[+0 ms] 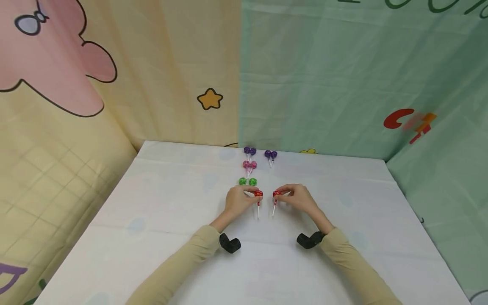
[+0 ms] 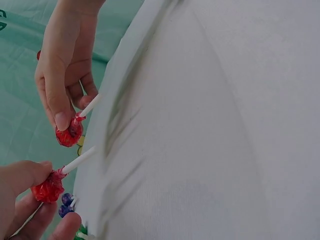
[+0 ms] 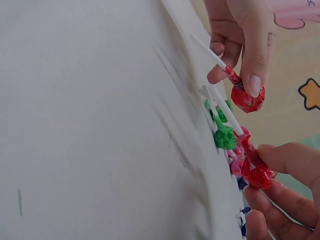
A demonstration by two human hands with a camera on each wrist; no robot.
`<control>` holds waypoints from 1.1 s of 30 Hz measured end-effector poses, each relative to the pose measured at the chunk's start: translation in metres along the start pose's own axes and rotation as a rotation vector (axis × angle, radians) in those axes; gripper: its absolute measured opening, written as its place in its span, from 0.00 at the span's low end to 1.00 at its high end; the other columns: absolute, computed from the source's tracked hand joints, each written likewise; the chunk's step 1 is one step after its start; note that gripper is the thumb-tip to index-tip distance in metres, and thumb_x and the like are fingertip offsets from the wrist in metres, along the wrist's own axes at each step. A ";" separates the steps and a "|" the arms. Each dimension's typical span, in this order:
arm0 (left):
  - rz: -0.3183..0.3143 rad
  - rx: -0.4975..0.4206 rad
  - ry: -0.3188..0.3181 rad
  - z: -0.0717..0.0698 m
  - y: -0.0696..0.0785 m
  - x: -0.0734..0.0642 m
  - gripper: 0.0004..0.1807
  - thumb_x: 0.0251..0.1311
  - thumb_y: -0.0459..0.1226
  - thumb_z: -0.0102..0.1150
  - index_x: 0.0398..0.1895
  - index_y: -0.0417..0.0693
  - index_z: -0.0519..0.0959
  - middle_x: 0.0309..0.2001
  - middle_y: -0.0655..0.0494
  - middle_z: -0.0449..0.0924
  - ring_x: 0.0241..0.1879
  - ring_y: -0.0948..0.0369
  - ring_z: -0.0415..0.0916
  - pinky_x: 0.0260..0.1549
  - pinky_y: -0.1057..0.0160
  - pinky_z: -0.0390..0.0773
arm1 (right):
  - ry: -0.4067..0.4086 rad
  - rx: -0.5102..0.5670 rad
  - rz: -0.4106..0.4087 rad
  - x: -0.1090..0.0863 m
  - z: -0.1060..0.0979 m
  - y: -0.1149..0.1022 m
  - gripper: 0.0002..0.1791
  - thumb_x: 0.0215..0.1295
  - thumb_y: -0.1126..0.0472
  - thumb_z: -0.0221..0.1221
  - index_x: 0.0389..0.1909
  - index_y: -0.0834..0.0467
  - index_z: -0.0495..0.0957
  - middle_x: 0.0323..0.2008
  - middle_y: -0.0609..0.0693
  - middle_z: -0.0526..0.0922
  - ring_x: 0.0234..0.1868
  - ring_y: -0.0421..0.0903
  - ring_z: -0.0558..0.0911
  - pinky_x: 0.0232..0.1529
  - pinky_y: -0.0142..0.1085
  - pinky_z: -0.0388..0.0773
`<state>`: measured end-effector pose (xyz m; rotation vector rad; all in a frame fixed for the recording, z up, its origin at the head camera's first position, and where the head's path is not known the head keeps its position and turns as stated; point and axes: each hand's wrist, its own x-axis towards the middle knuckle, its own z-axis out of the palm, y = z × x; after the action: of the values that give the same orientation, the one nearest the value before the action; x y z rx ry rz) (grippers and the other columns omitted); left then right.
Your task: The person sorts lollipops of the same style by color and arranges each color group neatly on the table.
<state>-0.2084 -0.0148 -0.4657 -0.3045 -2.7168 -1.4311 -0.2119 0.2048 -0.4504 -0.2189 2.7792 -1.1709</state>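
Observation:
My left hand (image 1: 237, 201) pinches a red-wrapped lollipop (image 1: 258, 193) by its candy head between thumb and fingers. A second red lollipop (image 1: 276, 193) is pinched the same way by my right hand (image 1: 299, 198), a short gap to the right. Both white sticks point toward me. In the left wrist view, the left hand's lollipop (image 2: 49, 188) sits below the right hand's lollipop (image 2: 69, 134). Just beyond the left hand lie two green lollipops (image 1: 253, 181), and behind them two pink lollipops (image 1: 249, 164).
At the back of the white table (image 1: 183, 186) lie a pair of purple lollipops (image 1: 250, 151) and, to its right, another purple pair (image 1: 271, 154). Beyond the table's far edge hang a yellow curtain (image 1: 171, 76) and a green curtain (image 1: 324, 84).

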 end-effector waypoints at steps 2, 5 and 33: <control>-0.002 -0.003 0.011 -0.004 -0.003 -0.001 0.16 0.49 0.43 0.73 0.42 0.49 0.87 0.35 0.53 0.88 0.21 0.67 0.77 0.18 0.70 0.70 | -0.004 0.006 -0.010 0.002 0.005 -0.004 0.19 0.57 0.52 0.67 0.46 0.58 0.84 0.40 0.56 0.86 0.26 0.45 0.79 0.25 0.33 0.72; -0.008 0.003 0.025 -0.010 -0.008 -0.004 0.16 0.48 0.44 0.73 0.41 0.49 0.87 0.34 0.53 0.87 0.21 0.67 0.75 0.18 0.70 0.69 | -0.013 0.007 -0.032 0.004 0.011 -0.007 0.18 0.57 0.53 0.67 0.45 0.59 0.84 0.39 0.56 0.87 0.25 0.44 0.78 0.24 0.33 0.72; -0.095 0.044 0.067 -0.023 -0.036 -0.007 0.15 0.50 0.45 0.72 0.38 0.49 0.87 0.31 0.54 0.88 0.28 0.63 0.84 0.21 0.68 0.73 | -0.068 -0.026 -0.048 0.019 0.050 -0.027 0.15 0.54 0.51 0.69 0.39 0.55 0.85 0.30 0.47 0.86 0.27 0.40 0.78 0.26 0.31 0.71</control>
<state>-0.2096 -0.0546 -0.4834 -0.1244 -2.7384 -1.3750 -0.2198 0.1480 -0.4664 -0.3234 2.7460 -1.1162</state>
